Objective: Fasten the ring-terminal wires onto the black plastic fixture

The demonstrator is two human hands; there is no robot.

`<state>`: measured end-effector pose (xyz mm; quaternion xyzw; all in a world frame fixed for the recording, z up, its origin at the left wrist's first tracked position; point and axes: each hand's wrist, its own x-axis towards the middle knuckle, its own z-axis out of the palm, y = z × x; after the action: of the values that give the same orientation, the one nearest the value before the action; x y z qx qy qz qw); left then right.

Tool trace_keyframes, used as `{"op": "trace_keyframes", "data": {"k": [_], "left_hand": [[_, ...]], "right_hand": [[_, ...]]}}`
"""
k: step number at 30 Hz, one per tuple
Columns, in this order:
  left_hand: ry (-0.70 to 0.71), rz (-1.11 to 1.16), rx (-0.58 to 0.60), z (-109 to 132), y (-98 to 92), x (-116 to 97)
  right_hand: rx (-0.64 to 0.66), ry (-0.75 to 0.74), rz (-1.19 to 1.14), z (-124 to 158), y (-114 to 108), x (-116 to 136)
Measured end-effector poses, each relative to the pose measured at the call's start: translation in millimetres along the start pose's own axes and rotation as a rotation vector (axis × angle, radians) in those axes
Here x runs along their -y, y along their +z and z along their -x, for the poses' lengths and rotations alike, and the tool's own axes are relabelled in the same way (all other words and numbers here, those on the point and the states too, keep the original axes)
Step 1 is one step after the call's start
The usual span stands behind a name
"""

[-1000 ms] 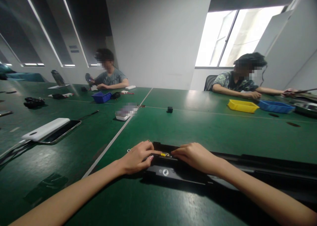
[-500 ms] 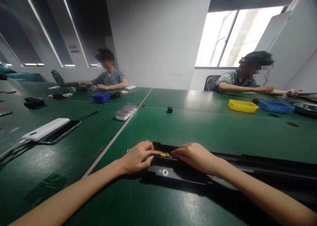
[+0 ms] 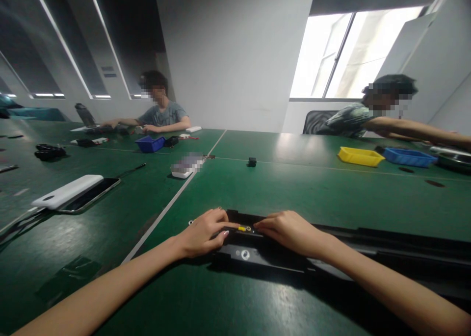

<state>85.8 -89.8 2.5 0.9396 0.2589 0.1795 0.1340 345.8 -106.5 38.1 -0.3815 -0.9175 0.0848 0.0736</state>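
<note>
A long black metal housing (image 3: 265,262) lies on the green table and runs off to the right. At its left end my left hand (image 3: 204,232) is closed on a wire with a yellow-sleeved ring terminal (image 3: 243,228), index finger stretched along it. Another metal ring end (image 3: 191,222) sticks out on the far side of that hand. My right hand (image 3: 289,230) reaches into the housing just right of the terminal, its fingertips pinched together; what they hold, if anything, is hidden. A round hole (image 3: 245,254) shows in the housing's near side.
A phone (image 3: 91,194) and a white power bank (image 3: 68,190) lie at left. Further back are a small black block (image 3: 252,162), a blue bin (image 3: 150,143), a yellow bin (image 3: 360,156) and another blue bin (image 3: 409,157). Two people (image 3: 162,111) (image 3: 368,115) sit across the table.
My hands, the wire and the housing look almost unmoved. The person at right has leaned and stretched an arm further right. The person at left has a hand at the laptop.
</note>
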Motion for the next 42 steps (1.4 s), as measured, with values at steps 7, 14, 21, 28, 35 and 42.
{"op": "trace_keyframes", "data": {"k": [7, 14, 21, 28, 35, 42], "left_hand": [[-0.008, -0.006, 0.005, -1.0, -0.1, 0.0], [-0.008, 0.004, 0.006, -0.9, -0.8, -1.2], [0.001, 0.004, -0.007, -0.4, -0.4, -1.0], [-0.008, -0.008, -0.007, -0.6, -0.9, -1.1], [-0.007, -0.004, -0.001, -0.1, -0.5, -0.6], [0.002, -0.012, -0.014, -1.0, -0.1, -0.3]], "right_hand": [[0.006, -0.001, 0.0, 0.4, 0.3, -0.1], [0.005, 0.001, -0.003, 0.4, -0.3, 0.0], [0.003, 0.004, 0.0, 0.2, -0.7, 0.4], [-0.007, -0.003, -0.012, -0.5, 1.0, -1.1], [0.009, 0.013, -0.004, -0.2, -1.8, 1.4], [0.01, 0.013, -0.006, -0.4, -1.5, 1.4]]}}
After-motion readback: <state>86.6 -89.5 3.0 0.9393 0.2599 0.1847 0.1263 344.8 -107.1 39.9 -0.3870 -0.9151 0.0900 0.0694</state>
